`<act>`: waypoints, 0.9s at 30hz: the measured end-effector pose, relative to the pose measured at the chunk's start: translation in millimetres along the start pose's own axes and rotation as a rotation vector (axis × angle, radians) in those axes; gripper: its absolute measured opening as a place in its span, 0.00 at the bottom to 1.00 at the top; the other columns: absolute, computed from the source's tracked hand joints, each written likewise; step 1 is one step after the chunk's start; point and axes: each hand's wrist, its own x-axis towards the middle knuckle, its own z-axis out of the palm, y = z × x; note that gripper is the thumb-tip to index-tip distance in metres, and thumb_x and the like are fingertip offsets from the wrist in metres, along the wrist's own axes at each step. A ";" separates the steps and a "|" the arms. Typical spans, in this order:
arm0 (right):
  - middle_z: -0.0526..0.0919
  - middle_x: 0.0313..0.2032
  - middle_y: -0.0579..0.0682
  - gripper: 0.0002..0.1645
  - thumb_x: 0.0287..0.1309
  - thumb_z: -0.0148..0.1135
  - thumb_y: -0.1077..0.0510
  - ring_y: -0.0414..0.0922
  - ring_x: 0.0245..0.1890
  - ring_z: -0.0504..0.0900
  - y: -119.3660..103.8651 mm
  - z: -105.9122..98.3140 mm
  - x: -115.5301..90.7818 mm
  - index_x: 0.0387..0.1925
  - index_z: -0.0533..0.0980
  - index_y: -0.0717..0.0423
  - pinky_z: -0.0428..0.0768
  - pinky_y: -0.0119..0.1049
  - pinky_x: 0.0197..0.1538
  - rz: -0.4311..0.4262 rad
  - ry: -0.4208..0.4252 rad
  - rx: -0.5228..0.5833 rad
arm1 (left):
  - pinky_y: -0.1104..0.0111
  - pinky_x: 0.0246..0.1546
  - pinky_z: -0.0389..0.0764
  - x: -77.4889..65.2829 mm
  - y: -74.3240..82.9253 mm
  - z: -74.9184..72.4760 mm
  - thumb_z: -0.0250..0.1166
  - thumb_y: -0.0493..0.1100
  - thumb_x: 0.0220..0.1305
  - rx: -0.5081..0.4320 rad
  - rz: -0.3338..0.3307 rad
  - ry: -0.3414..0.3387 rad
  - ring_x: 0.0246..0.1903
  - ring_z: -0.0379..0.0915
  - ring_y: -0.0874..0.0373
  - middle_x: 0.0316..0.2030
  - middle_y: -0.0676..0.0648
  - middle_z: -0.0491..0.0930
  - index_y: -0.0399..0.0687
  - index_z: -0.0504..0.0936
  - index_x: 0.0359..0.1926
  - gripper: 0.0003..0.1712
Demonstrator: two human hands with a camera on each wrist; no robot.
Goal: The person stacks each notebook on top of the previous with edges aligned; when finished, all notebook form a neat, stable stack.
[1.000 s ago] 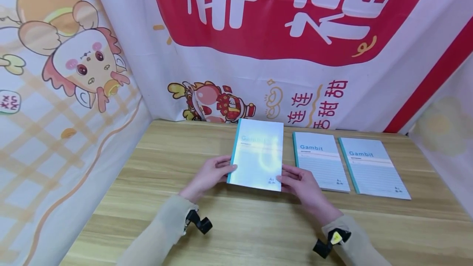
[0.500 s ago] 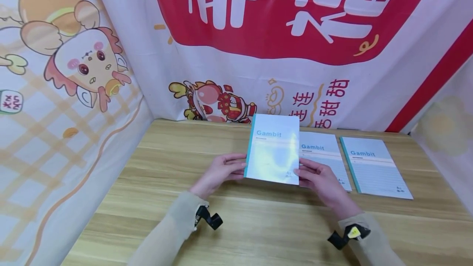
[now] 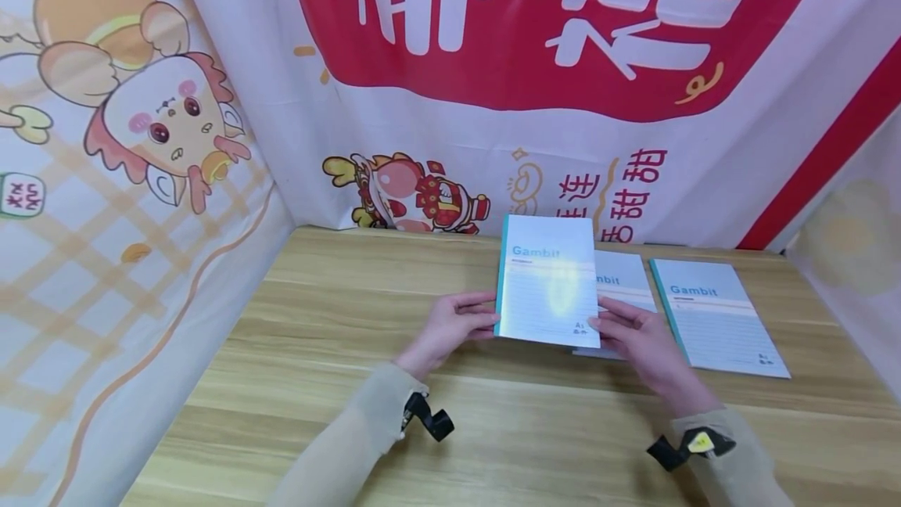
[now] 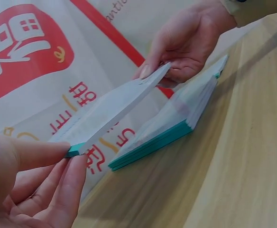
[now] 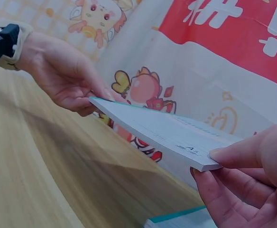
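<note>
A white notebook point(image 3: 545, 288) with a teal spine and "Gambit" on its cover is held up off the table, slightly tilted. My left hand point(image 3: 454, 327) pinches its spine edge between thumb and fingers. At the lower right corner my right hand point(image 3: 637, 335) grips it, thumb on the cover and fingers beneath. Partly hidden behind it lies a matching notebook pile point(image 3: 629, 280); the left wrist view shows layered teal spines point(image 4: 150, 147) there, apart from the held notebook. Another like notebook point(image 3: 721, 323) lies to the right, spine leftward.
The wood-grain table point(image 3: 450, 429) runs up to a printed cloth backdrop point(image 3: 422, 116) behind the notebooks. A patterned cloth point(image 3: 127, 257) borders the left side, and a pale wall covering point(image 3: 852, 257) stands on the right.
Both hands have carried the notebook to the right and slightly up, from bare table to over part of the middle pile, covering more of it. The rightmost notebook has stayed put.
</note>
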 end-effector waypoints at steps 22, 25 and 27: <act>0.74 0.66 0.56 0.43 0.63 0.66 0.34 0.46 0.58 0.75 -11.8 -43.4 -10.5 0.74 0.68 0.46 0.81 0.32 0.54 0.027 0.182 -0.257 | 0.62 0.41 0.87 26.7 1.2 58.8 0.72 0.30 0.61 0.007 0.043 0.027 0.36 0.86 0.52 0.39 0.43 0.84 0.41 0.84 0.56 0.21; 0.74 0.66 0.56 0.43 0.64 0.65 0.34 0.48 0.60 0.75 -12.6 -48.7 -10.4 0.74 0.67 0.46 0.82 0.31 0.52 0.027 0.205 -0.276 | 0.61 0.42 0.87 30.9 2.8 66.5 0.73 0.30 0.60 0.016 0.037 0.041 0.35 0.86 0.52 0.38 0.43 0.85 0.42 0.84 0.56 0.21; 0.73 0.67 0.58 0.43 0.65 0.64 0.34 0.50 0.61 0.75 -12.1 -52.4 -10.2 0.75 0.67 0.47 0.82 0.30 0.51 0.027 0.220 -0.294 | 0.60 0.42 0.87 33.7 2.9 71.7 0.73 0.29 0.59 0.003 0.032 0.048 0.35 0.86 0.52 0.38 0.43 0.85 0.42 0.85 0.55 0.21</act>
